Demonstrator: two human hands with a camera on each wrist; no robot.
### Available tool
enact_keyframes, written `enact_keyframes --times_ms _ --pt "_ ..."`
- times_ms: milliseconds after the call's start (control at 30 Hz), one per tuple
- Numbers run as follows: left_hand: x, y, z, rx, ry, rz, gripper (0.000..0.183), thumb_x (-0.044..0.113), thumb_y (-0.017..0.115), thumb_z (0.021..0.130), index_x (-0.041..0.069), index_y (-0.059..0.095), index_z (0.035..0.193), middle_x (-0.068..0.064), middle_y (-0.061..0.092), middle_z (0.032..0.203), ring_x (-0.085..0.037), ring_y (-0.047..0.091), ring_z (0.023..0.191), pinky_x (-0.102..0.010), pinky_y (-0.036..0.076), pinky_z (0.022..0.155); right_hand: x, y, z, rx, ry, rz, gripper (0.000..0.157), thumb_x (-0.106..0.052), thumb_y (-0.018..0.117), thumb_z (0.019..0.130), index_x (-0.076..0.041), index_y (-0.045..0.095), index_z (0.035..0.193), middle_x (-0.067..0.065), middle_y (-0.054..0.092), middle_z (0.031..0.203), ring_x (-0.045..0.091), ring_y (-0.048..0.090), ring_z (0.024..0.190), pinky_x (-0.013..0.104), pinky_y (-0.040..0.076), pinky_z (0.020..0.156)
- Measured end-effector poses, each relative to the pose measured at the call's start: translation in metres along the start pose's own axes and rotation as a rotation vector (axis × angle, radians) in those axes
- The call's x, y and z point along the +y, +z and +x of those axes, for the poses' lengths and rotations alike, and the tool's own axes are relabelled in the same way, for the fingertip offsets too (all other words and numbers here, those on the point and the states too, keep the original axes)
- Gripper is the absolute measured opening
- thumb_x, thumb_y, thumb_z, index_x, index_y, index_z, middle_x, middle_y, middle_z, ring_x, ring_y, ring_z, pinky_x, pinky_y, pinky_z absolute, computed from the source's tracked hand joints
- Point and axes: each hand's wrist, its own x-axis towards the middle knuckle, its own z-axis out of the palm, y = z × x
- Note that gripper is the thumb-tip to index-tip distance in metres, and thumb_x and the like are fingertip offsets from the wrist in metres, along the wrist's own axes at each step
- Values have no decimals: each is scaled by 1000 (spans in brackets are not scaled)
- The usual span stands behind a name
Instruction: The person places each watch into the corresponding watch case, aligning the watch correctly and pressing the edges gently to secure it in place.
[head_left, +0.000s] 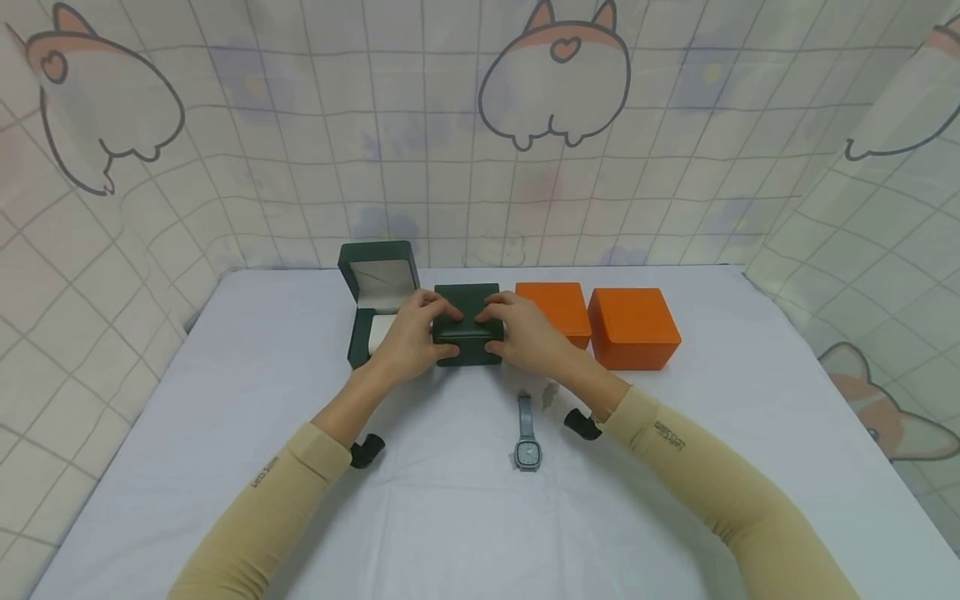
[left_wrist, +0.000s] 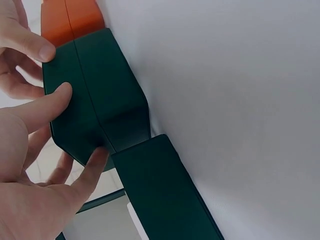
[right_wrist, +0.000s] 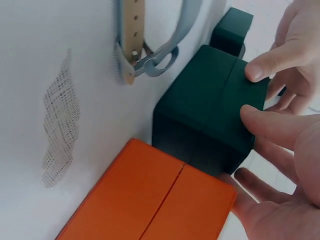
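A closed dark green box (head_left: 467, 298) stands between my two hands. My left hand (head_left: 408, 340) grips its left side, thumb on the front of the lid and fingers over the top. From the right, my right hand (head_left: 531, 335) holds it in the same way. In the left wrist view, the green box (left_wrist: 102, 75) shows an unbroken seam between lid and base. Just left of it, a second green box (head_left: 377, 252) stands with its lid raised and a pale lining inside, partly hidden by my left hand. The right wrist view shows fingers of both hands on the green box (right_wrist: 200, 95).
Two closed orange boxes stand to the right, a nearer-centre orange box (head_left: 555, 304) and a right-hand orange box (head_left: 636, 323). A watch (head_left: 528, 450) with a grey-blue strap lies in front of them on the white tabletop (head_left: 450, 533). Behind rises a checked curtain (head_left: 450, 183).
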Motion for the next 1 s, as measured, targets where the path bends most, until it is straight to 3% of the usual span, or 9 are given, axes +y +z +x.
enact_keyframes --times_ms 300,400,533,633,833,1000 --pt "-1 -1 -6 -1 57 39 38 5 86 84 6 70 119 -19 49 138 -38 45 130 -53 41 108 -8 -9 -11 29 12 22 40 -10 80 91 -6 67 128 18 50 149 39 50 134 51 43 110" --pt "-2 -2 -9 6 67 39 38 5 86 84 6 70 119 -20 49 139 -39 45 131 -53 41 109 -10 -13 -16 52 -15 38 38 -9 80 91 -3 68 126 19 52 147 37 60 119 46 51 103" --pt "-3 -3 -13 19 49 32 41 5 86 84 7 69 122 -19 49 139 -38 46 130 -53 43 107 -7 -14 -23 90 -39 60 35 -8 81 89 -3 70 122 18 55 144 36 61 116 47 51 102" --pt "-3 -5 -16 28 26 30 42 6 85 85 7 69 123 -20 48 140 -38 47 128 -52 44 105 -6 -15 -28 116 -37 82 33 -8 82 89 -3 71 120 17 57 141 37 55 127 50 46 107" --pt "-3 -8 -21 41 11 18 41 8 85 86 8 68 124 -19 48 139 -38 47 127 -53 43 105 -6 -19 -41 135 -21 127 32 -10 81 90 -6 71 120 13 59 137 32 55 125 47 49 105" --pt "-3 -11 -26 54 17 34 39 10 84 87 9 68 123 -17 50 136 -37 47 127 -54 43 106 -3 -21 -53 157 -73 158 26 -11 79 92 -7 71 116 10 64 128 30 59 119 47 51 102"
